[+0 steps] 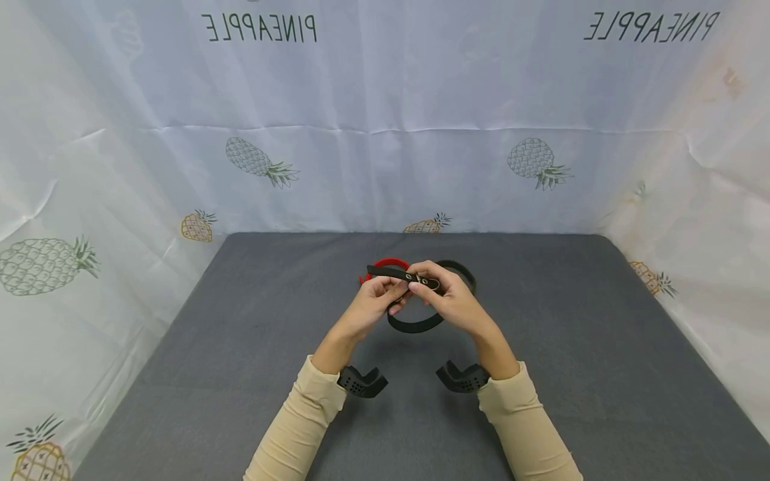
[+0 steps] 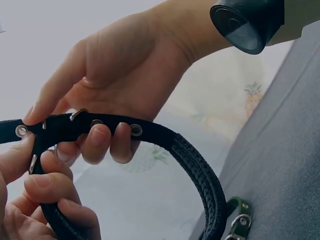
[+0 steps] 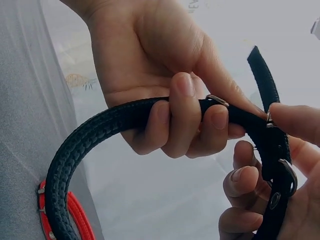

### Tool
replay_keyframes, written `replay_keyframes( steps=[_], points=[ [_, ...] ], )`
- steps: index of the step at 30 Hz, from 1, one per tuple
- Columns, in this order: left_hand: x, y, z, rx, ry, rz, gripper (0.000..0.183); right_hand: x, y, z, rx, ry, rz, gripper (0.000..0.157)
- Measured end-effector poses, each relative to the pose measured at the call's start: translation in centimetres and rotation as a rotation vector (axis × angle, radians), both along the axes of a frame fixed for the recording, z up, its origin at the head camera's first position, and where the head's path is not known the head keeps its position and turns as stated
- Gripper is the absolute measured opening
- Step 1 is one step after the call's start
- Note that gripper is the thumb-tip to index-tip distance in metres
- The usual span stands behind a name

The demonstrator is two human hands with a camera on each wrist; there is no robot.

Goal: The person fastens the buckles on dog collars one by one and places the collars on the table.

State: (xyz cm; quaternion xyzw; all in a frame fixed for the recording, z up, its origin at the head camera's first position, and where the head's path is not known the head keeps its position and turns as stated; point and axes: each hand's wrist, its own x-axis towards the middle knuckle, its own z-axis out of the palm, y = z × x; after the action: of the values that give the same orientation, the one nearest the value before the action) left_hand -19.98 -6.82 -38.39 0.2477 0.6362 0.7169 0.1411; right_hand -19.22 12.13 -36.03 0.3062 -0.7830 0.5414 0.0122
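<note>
Both hands hold one black collar (image 1: 415, 327), a strap with metal eyelets, a buckle and a braided-looking band, its loop hanging below them. My left hand (image 1: 365, 307) grips the strap on the left, its fingers curled over the band in the right wrist view. From the other side, my right hand (image 1: 454, 302) pinches the collar by its buckle end, thumb and fingertips at the metal fittings. A pointed free end (image 3: 263, 75) sticks out past the fittings where the two ends meet. Several fingers of both hands hide part of this overlap.
Behind the hands lies a red collar (image 1: 391, 262) on the grey table (image 1: 252, 374), partly covered by the left hand and black strap. To its right is a dark green collar (image 1: 468, 275) with metal fittings. White pineapple-print cloth (image 1: 385, 174) hangs around the table.
</note>
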Motion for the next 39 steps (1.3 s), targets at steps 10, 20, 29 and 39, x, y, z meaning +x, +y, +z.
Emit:
replay_keyframes(
  steps=[10, 20, 29, 39],
  points=[
    [-0.09, -0.3, 0.06, -0.012, 0.026, 0.022, 0.027, 0.24, -0.2, 0.35, -0.018, 0.003, 0.012, 0.029],
    [-0.06, -0.54, 0.26, -0.015, 0.05, 0.045, 0.017, 0.24, -0.09, 0.33, -0.086, -0.012, 0.041, 0.03],
    [-0.27, -0.65, 0.05, -0.041, 0.059, 0.006, 0.01, 0.01, 0.37, 0.24, -0.067, -0.058, 0.029, 0.026],
    [-0.02, -0.96, 0.55, -0.159, 0.038, 0.005, 0.035, -0.04, 0.19, 0.06, -0.099, -0.11, -0.008, 0.029]
  ],
)
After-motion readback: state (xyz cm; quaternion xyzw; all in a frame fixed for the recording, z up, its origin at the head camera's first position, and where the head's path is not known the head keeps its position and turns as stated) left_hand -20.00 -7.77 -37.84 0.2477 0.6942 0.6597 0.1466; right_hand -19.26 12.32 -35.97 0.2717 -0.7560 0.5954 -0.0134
